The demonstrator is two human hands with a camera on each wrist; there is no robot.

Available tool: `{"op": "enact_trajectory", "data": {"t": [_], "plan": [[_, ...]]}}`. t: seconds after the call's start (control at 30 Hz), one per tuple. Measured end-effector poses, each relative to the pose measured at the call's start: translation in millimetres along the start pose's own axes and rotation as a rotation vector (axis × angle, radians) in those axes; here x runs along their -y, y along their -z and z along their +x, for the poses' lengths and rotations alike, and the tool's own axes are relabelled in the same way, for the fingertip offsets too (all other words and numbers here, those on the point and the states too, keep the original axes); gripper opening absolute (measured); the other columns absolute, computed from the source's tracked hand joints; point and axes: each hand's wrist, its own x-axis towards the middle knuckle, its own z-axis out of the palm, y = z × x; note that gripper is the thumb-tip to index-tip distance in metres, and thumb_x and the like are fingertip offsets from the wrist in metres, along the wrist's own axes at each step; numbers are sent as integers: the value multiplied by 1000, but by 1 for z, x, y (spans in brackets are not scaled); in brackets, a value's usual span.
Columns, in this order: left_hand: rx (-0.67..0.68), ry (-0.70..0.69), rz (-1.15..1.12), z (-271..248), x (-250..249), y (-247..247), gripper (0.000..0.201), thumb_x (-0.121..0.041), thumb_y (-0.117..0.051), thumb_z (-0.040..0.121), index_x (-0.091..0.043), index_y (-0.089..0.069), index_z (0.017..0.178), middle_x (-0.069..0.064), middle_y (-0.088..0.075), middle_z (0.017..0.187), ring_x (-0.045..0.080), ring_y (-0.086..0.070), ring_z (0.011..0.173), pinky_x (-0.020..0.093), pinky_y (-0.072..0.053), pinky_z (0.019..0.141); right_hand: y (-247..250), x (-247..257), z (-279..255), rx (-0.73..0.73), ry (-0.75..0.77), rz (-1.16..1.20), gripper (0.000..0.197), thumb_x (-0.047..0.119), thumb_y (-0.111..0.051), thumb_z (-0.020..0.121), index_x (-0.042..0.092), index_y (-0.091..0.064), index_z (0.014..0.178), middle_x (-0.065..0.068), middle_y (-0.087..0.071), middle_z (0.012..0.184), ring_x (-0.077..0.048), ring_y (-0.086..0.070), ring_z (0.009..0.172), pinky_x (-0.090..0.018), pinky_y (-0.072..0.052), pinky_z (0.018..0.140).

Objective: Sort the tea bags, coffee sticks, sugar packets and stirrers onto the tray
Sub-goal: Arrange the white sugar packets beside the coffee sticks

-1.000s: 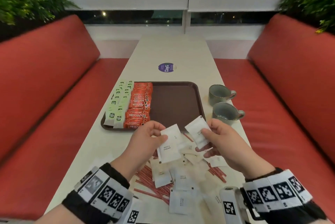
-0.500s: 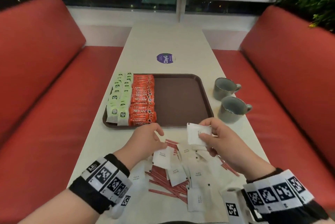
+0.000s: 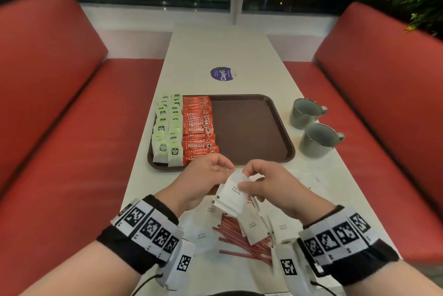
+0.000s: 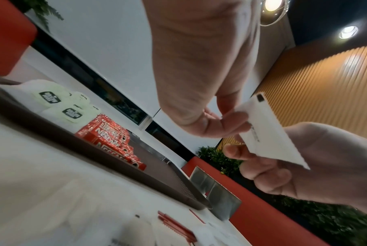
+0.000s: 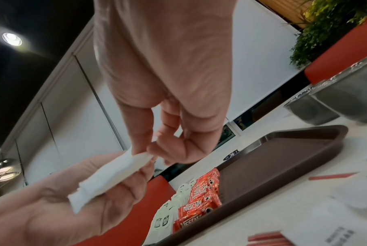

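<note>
- Nearest the person, loose sugar packets (image 3: 251, 225) and red stirrers (image 3: 242, 241) lie mixed on the desk (image 3: 148, 176), on the near side of the tray (image 3: 249, 128).
- Just short of the tray's near rim, the left hand (image 3: 203, 176) and right hand (image 3: 268, 183) both pinch a small stack of white sugar packets (image 3: 231, 194), held above the desk; neither hand is free.
- Step in hand, as I judge it: gathering sugar packets into a squared stack. Next move calls for carrying it over the near rim and laying it beside the coffee row.
- On the tray, green tea bags (image 3: 167, 128) fill the left edge in 2 columns; orange coffee sticks (image 3: 197, 128) lie just right of them; the right half is bare.
- Right of the tray stand 2 grey mugs (image 3: 318, 140), off it.
</note>
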Motion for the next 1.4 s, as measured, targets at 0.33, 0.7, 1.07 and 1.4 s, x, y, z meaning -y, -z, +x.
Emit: {"op": "enact_trajectory", "data": {"t": [0.33, 0.7, 1.07, 1.4], "plan": [[377, 233, -233, -18, 18, 32, 33, -18, -53, 91, -8, -54, 122, 12, -66, 95, 24, -64, 91, 42, -53, 85, -25, 9, 18, 8, 89, 58, 18, 6, -73, 81, 19, -60, 78, 7, -61, 65, -8, -54, 54, -22, -43, 53], [91, 316, -246, -14, 35, 53, 22, -10, -54, 94, -6, -58, 116, 15, -62, 87, 25, -64, 73, 35, -56, 64, -34, -55, -21, -12, -248, -947, 40, 54, -63, 79, 26, -56, 107, 7, -55, 103, -13, -51, 96, -26, -42, 79], [91, 262, -178, -16, 34, 35, 19, -11, -57, 93, -8, -58, 112, 11, -62, 84, 20, -62, 67, 30, -55, 64, -20, -64, -11, -73, -320, -590, 24, 27, -68, 83, 20, -48, 72, 8, -49, 74, -10, -48, 71, -17, -31, 54], [68, 181, -66, -15, 15, -8, 25, -15, -67, 86, -11, -61, 110, 7, -64, 89, 15, -62, 70, 30, -53, 70, 33, -48, -26, 15, -113, 191, 16, 6, -64, 87, 12, -55, 75, 5, -58, 61, -7, -49, 55, -21, -35, 55]]}}
